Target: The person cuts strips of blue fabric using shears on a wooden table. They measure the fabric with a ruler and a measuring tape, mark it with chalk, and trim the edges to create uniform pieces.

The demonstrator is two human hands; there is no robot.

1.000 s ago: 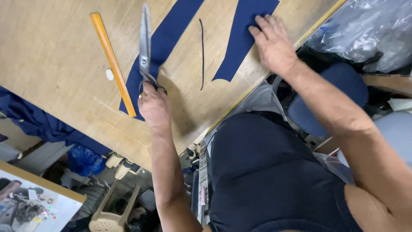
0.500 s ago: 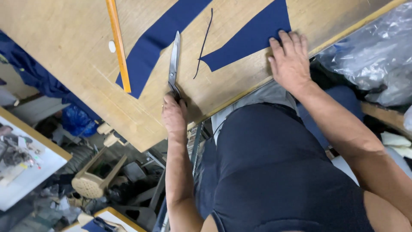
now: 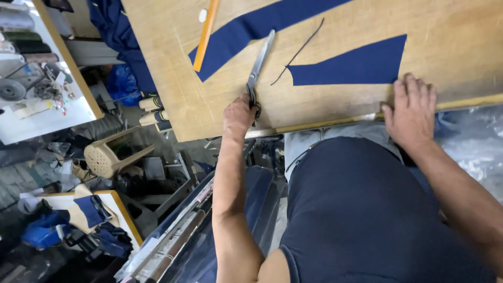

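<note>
Your left hand point(image 3: 238, 116) has drawn the scissors point(image 3: 259, 65) back toward the near edge of the bench point(image 3: 471, 31) since a second ago, and the blades now lie flat on bare wood between the two navy strips, cutting nothing. That reads as a cut finished, or a pause before lining up another. Your left fingers are closed around the handles; the blades look shut. Your right hand point(image 3: 411, 112) has slid off the short strip point(image 3: 351, 68) and rests flat and spread on the bench's near edge, holding nothing. The long strip point(image 3: 246, 34) runs beside the orange ruler point(image 3: 206, 34).
</note>
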